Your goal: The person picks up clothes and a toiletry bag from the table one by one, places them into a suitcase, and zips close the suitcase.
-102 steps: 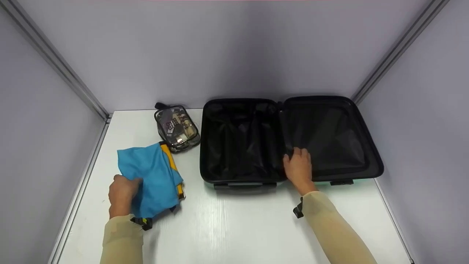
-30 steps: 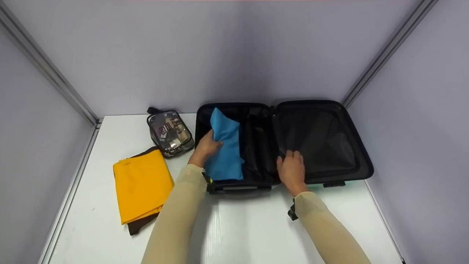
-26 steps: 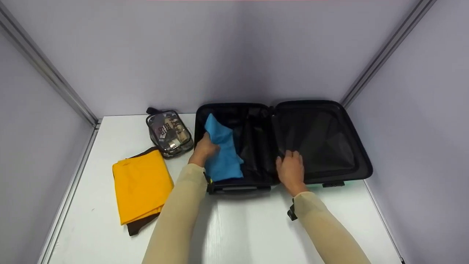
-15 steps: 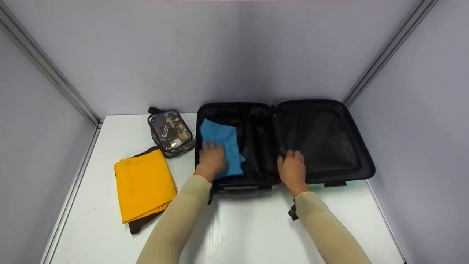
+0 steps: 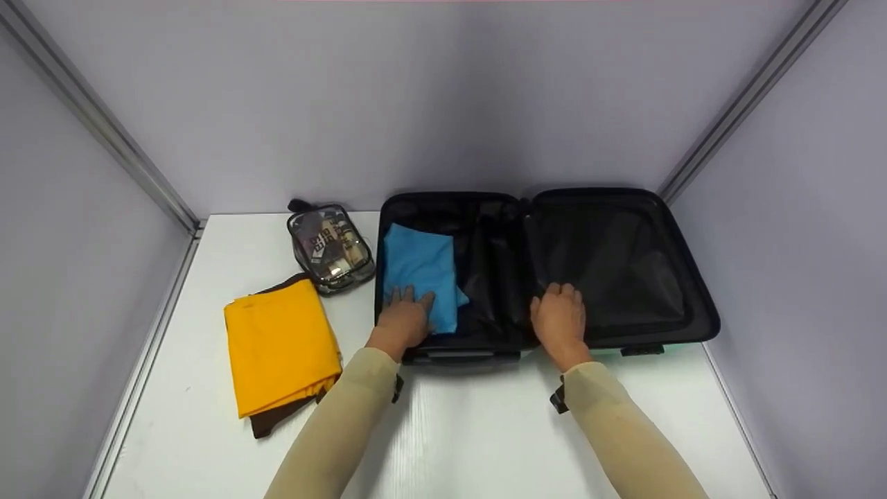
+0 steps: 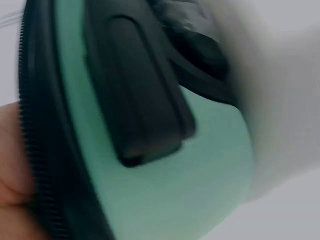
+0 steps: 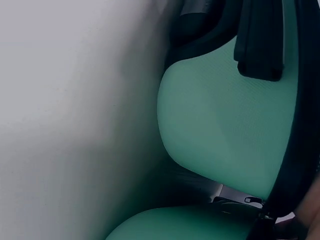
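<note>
A folded blue garment (image 5: pixel 419 253) lies in the left half of the open suitcase (image 5: pixel 450 195), along its left wall. On the garment's near part rests my left hand (image 5: pixel 404 322), its fingers spread. My right hand (image 5: pixel 558 319) rests over the near edge where the two halves meet, fingers forward and relaxed; its fingertips touch the dark lining. Mint-green shell (image 6: pixel 200 165) and a black handle (image 6: pixel 145 95) fill much of the left wrist view, where fingers (image 6: pixel 12 170) show at the zipper edge. In the right wrist view, only a sliver of hand (image 7: pixel 310 210) appears.
Left of the suitcase, a folded yellow garment (image 5: pixel 280 346) lies over a dark brown one (image 5: pixel 277 418). Behind them stands a clear zip pouch (image 5: pixel 331 246) with small items inside. Walls (image 5: pixel 450 97) enclose the white table (image 5: pixel 450 443) at the back and sides.
My left hand has carried the blue garment from atop the yellow one into the suitcase's left half, let go, and slid back over it with spread fingers. My right hand stays put.
</note>
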A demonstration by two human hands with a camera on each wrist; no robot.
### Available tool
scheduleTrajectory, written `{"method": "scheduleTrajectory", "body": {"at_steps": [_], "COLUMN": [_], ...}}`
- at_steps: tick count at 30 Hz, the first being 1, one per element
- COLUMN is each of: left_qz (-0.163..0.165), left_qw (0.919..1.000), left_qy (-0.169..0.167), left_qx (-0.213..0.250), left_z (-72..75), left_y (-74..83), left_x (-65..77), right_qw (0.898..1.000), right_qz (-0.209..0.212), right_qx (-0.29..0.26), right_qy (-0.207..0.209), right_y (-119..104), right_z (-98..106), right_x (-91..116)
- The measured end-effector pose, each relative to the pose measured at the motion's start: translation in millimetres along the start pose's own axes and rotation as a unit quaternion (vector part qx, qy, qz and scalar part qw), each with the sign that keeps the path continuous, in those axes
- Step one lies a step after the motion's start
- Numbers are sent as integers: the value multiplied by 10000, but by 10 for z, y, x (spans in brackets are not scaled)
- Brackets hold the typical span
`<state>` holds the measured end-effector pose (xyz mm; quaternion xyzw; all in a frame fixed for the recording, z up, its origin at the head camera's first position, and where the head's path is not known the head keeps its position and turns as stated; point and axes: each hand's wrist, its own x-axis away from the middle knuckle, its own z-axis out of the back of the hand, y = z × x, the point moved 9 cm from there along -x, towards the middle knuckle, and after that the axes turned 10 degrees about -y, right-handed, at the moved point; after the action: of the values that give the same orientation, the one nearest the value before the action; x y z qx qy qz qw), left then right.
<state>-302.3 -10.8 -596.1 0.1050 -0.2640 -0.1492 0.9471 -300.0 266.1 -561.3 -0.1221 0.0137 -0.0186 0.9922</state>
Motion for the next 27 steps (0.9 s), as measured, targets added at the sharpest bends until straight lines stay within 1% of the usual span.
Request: {"method": "scheduleTrajectory", "body": {"at_steps": [5,8,10,12,14,16,18,21,23,25,26,27], "left_qz": [-77,-266,-400,-500,-513,-469,-397,-228,-83,146,266,396], "left_qw": [9999,9991,9976,9947,9906,9840,9745,9570,9455,9371,9333,9312], "left_qy": [57,258,436,621,804,1058,1419,2032,2359,2577,2644,2632], "left_qx": [41,181,362,643,986,1351,1690,2060,2242,2349,2414,2491], "left_z": [33,69,106,151,206,275,360,493,560,600,612,613], "left_y": [0,-4,-14,-45,-93,-161,-245,-408,-542,-705,-791,-888], "left_x": [62,98,133,167,199,242,305,437,543,651,709,760], "right_qw": [9998,9993,9987,9983,9981,9983,9986,9988,9988,9988,9988,9987], "right_qz": [59,188,265,322,326,307,287,288,303,308,307,311], "right_qx": [110,141,161,160,127,68,20,-17,-16,-13,-23,-35], "right_qy": [147,291,398,463,500,486,439,402,392,393,393,402], "right_y": [3,-1,-4,-4,7,20,31,41,45,46,48,47], "right_z": [1,-5,-8,-16,-21,-28,-41,-53,-59,-61,-62,-63], "right_x": [5,6,9,11,15,17,17,16,15,16,16,17]}}
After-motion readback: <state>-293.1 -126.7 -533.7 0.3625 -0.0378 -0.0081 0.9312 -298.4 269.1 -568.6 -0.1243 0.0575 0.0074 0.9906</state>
